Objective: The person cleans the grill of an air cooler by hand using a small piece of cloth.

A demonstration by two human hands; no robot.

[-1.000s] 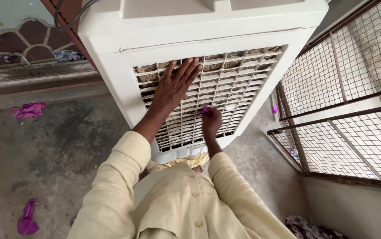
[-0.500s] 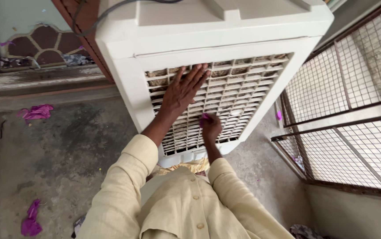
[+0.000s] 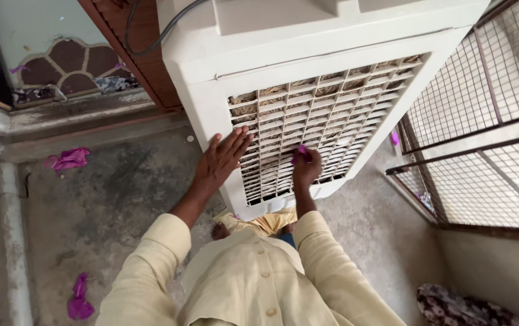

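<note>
My left hand [image 3: 222,162] lay flat on the white air cooler [image 3: 307,72], fingers spread and gripping nothing, palm on the solid frame at the left edge of the slatted grille [image 3: 325,124]. My right hand [image 3: 306,170] was clenched around a small purple scrap [image 3: 300,153], pressed up against the lower slats of that grille, just right of my left hand. Behind the slats sat the brownish pad filling the cooler's body; how deep it went, I couldn't tell.

Room was tight on the right: a wire mesh fence [image 3: 482,139] stood close beside the cooler's corner, with only a narrow strip of concrete floor [image 3: 108,199] between them. To the left the floor opened wide, out to a raised kerb [image 3: 12,241] at the far edge. Purple scraps were scattered there, one [image 3: 69,159] near the back step and one [image 3: 79,297] down by my left sleeve [image 3: 151,265]. A dark cable [image 3: 151,36] ran up past the wooden door frame [image 3: 142,57] behind the cooler's top corner.
</note>
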